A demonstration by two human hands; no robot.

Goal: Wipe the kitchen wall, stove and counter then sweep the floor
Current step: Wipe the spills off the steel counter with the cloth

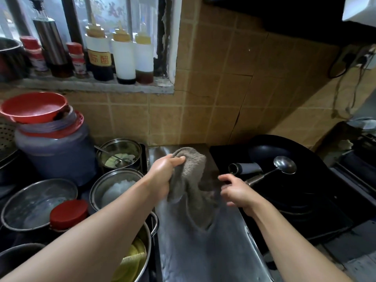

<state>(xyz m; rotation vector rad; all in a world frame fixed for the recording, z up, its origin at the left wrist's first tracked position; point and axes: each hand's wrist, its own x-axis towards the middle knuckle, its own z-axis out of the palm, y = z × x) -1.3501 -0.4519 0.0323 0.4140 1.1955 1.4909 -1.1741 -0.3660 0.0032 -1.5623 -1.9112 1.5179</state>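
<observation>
A grey-brown cloth (193,171) lies bunched on the steel counter strip (193,251) between the pots and the stove. My left hand (164,174) grips the cloth's upper left part, thumb on top. My right hand (238,192) hovers blurred just right of the cloth with loosely curled fingers and holds nothing I can see. It is close to the handle end of a metal ladle (284,164). The black stove (325,220) carries a dark wok (270,143) with a grey handle (246,167). Tan tiled wall (213,98) rises behind.
Steel pots (119,153) and bowls (38,200) crowd the left side, with a red-lidded jar (69,214) and a big jar topped by a red bowl (34,106). Sauce bottles (123,55) line the window sill. A range hood (284,15) hangs above the stove.
</observation>
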